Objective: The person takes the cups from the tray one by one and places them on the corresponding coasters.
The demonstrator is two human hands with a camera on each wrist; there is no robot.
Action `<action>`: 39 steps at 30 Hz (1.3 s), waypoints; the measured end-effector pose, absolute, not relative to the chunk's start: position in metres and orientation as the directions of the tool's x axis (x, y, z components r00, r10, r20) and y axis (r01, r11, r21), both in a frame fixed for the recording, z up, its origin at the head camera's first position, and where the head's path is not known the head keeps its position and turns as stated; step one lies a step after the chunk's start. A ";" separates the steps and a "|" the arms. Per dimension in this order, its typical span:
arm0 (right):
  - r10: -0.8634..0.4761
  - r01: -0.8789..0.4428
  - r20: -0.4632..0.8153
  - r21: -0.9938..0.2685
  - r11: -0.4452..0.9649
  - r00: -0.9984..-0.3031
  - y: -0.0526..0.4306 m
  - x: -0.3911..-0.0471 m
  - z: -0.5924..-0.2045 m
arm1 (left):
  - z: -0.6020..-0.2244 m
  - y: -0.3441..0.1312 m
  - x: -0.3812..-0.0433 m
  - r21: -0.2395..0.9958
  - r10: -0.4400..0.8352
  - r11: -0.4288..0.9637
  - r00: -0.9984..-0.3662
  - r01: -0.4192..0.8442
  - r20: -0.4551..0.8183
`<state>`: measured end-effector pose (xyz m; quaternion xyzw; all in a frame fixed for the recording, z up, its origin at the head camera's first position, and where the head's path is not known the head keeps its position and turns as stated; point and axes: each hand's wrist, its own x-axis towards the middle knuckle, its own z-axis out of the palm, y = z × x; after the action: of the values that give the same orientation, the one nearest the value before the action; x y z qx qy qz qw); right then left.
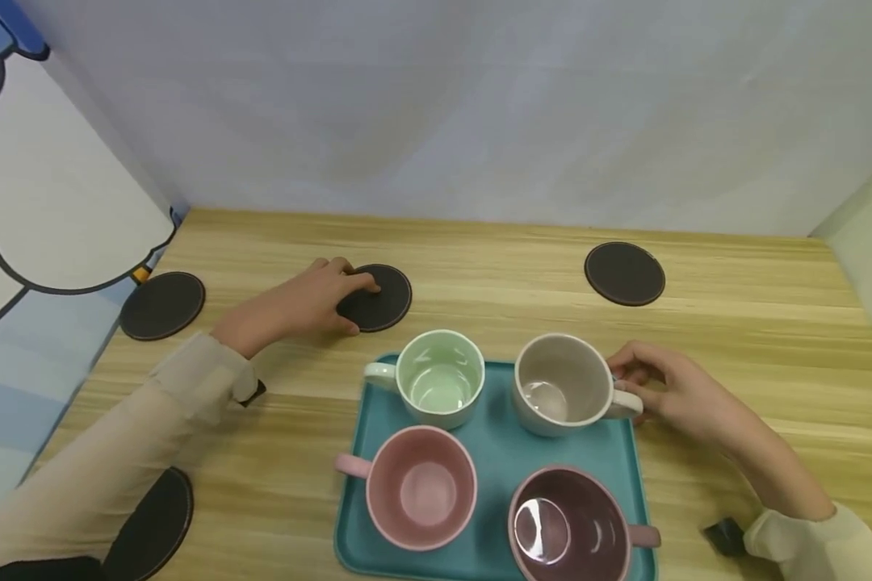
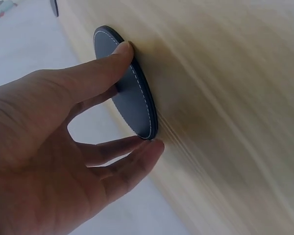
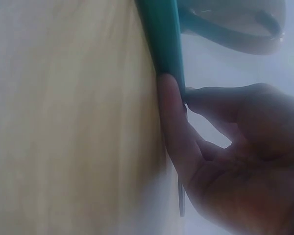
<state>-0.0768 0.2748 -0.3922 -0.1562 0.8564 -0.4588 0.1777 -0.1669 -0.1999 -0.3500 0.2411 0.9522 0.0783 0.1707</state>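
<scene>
In the head view my left hand (image 1: pixel 312 300) is at a round black coaster (image 1: pixel 391 303) on the wooden table, behind the tray. The left wrist view shows thumb and fingers spread around the stitched coaster (image 2: pixel 134 105), touching its edge on opposite sides. My right hand (image 1: pixel 686 397) pinches the rim of a teal tray (image 1: pixel 496 476) at its far right corner; the right wrist view shows one finger low against the tray edge (image 3: pixel 166 44). On the tray stand a mint green cup (image 1: pixel 443 416), a beige cup (image 1: pixel 552 421), a pink cup (image 1: pixel 423 534) and a mauve cup (image 1: pixel 581 516).
More black coasters lie about: one at the back right (image 1: pixel 625 273), one at the far left (image 1: pixel 162 307), and one at the near left (image 1: pixel 153 528), partly covered by my left sleeve. A pale wall (image 1: pixel 480 121) stands behind the wooden table (image 1: pixel 756 307).
</scene>
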 end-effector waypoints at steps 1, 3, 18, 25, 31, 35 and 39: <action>-0.431 -0.105 -0.160 -0.841 0.531 -0.888 0.274 -0.076 -0.392 | -0.349 -0.198 -0.168 0.225 0.485 0.873 -0.824 0.433 -0.293; -0.428 -0.105 -0.162 -0.838 0.535 -0.889 0.273 -0.076 -0.391 | -0.348 -0.194 -0.171 0.205 0.478 0.878 -0.825 0.433 -0.302; -0.403 -0.041 -0.217 -0.839 0.542 -0.889 0.272 -0.075 -0.386 | -0.349 -0.158 -0.195 0.180 0.504 0.863 -0.800 0.471 -0.326; -0.406 -0.046 -0.209 -0.845 0.534 -0.890 0.272 -0.075 -0.385 | -0.344 -0.142 -0.207 0.176 0.538 0.842 -0.766 0.510 -0.352; -0.414 -0.048 -0.207 -0.848 0.527 -0.886 0.271 -0.076 -0.387 | -0.346 -0.129 -0.222 0.249 0.596 0.803 -0.727 0.542 -0.340; -0.413 -0.046 -0.206 -0.850 0.524 -0.887 0.270 -0.076 -0.387 | -0.347 -0.122 -0.231 0.311 0.620 0.784 -0.707 0.538 -0.340; -0.411 -0.044 -0.205 -0.852 0.521 -0.888 0.269 -0.075 -0.387 | -0.348 -0.118 -0.236 0.356 0.632 0.772 -0.700 0.527 -0.334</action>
<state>-0.0749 0.2689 -0.3869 -0.1339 0.8501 -0.4706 0.1947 -0.2364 -0.1176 -0.3483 0.3168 0.9144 0.1171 0.2233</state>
